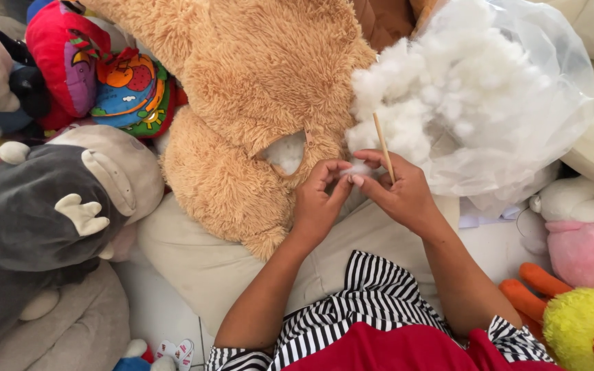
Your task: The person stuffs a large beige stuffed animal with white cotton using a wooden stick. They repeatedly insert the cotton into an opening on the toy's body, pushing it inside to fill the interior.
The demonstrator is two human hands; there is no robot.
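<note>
I read the step in hand as stuffing the tan teddy bear (pixel 242 89), which lies across a cream cushion (pixel 194 254) with an open seam (pixel 284 152) showing white filling inside.

1. Left hand (pixel 316 199): the grip is pressed together on a small tuft of white stuffing (pixel 357 167), just right of the seam.
2. Right hand (pixel 400 192): the grip pinches the same tuft from the right, and a thin wooden stick (pixel 383 145) is trapped between the fingers, pointing up and away.
3. Supply: a clear plastic bag of stuffing (pixel 476 89) lies far right, touching the bear's side.

In my judgement the tuft is being shaped and has not yet entered the seam. The next move calls for carrying it left to the opening, then turning the stick tip toward the hole to push the tuft deep without tearing the seam edges.

Other plush toys crowd both sides: a grey one (pixel 29 206) at left, a pink one (pixel 586 240) and a yellow one (pixel 579 323) at right.
</note>
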